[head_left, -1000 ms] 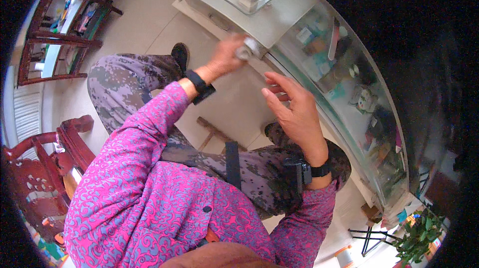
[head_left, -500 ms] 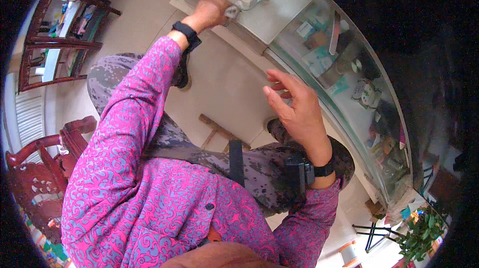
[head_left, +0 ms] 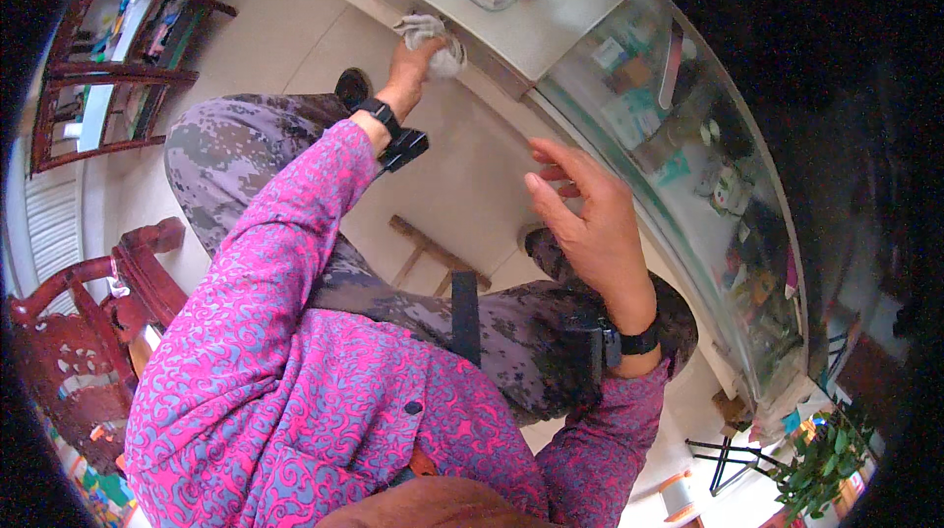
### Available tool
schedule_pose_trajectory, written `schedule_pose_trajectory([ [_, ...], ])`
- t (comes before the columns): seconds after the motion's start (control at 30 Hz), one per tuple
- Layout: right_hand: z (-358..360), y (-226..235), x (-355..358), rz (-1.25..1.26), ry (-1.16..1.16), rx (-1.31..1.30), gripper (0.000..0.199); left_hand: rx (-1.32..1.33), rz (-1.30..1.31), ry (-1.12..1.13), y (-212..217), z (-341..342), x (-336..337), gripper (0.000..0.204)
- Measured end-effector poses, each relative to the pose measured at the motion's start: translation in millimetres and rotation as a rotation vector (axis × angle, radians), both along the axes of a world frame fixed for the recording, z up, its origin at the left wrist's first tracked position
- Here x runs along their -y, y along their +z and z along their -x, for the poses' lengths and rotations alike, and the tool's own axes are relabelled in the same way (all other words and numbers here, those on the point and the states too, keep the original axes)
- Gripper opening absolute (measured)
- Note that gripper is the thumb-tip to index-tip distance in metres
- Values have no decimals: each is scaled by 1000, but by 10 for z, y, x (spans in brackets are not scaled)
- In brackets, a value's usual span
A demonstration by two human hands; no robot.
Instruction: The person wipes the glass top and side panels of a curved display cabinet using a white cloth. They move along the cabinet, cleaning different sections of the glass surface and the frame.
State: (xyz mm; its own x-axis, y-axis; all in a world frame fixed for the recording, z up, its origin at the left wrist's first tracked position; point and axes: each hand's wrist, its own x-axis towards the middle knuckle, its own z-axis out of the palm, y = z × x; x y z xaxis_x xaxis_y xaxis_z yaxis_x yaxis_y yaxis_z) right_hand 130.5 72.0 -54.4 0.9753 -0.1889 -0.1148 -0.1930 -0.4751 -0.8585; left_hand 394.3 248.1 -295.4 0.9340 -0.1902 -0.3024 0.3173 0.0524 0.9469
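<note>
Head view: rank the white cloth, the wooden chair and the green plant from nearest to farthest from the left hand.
1. White cloth, gripped in the left hand at the cabinet edge.
2. Wooden chair, lower left.
3. Green plant, lower right corner.

Your left arm reaches far forward, its grip (head_left: 418, 54) closed with fingers curled, while your right grip (head_left: 587, 223) hangs nearer you, palm raised, fingers loosely spread and holding nothing.

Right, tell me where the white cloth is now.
In the head view the white cloth is upper centre, bunched in the left hand and pressed against the pale edge of the glass display counter, above the person's left knee.
</note>
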Motion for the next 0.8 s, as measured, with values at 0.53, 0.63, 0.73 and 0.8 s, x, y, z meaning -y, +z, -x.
schedule_pose_trajectory([
  [0.53,-53,56,11,20,-15,40,41,-527,343,-7,-263,593,554,35],
  [0.63,-19,64,4,17,-22,31,41,-353,313,193,-228,-59,213,43],
  [0.73,-8,69,1,17,-31,26,42,-213,389,344,-99,-610,-117,45],
  [0.8,-7,77,-7,24,-34,26,42,-108,392,367,-50,-817,-174,42],
])
